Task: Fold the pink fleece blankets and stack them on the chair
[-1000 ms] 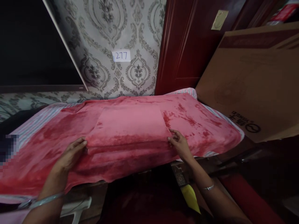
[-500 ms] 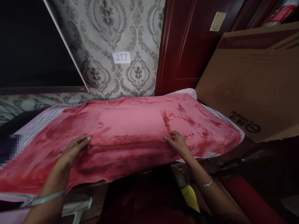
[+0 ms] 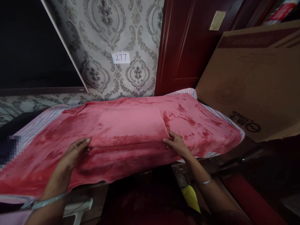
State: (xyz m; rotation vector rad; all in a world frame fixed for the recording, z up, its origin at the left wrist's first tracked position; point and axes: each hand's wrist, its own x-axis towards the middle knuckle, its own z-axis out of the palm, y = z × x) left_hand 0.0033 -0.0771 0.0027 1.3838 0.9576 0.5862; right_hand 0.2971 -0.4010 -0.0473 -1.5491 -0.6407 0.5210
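Note:
A pink plush cloth (image 3: 131, 122), rectangular and laid flat, rests on a larger red-pink plush blanket (image 3: 194, 125) of much the same colour. At its near left corner, my left hand (image 3: 74, 153) pinches the edge between thumb and fingers. The near right corner is gripped the same way by my right hand (image 3: 178, 144). The near edge runs fairly straight between both hands, with soft ridges in the blanket just in front of it. Some fingertips are hidden under the fabric.
A striped sheet (image 3: 44, 120) shows from under the blanket. A dark television screen (image 3: 35, 47) stands at back left. On the right leans a large cardboard box (image 3: 255, 78), near a dark red door (image 3: 182, 47). A paper label marked 277 (image 3: 121, 57) is on the wall.
Both hands keep their grip on the near corners and have hardly moved. The whole view has shifted very slightly.

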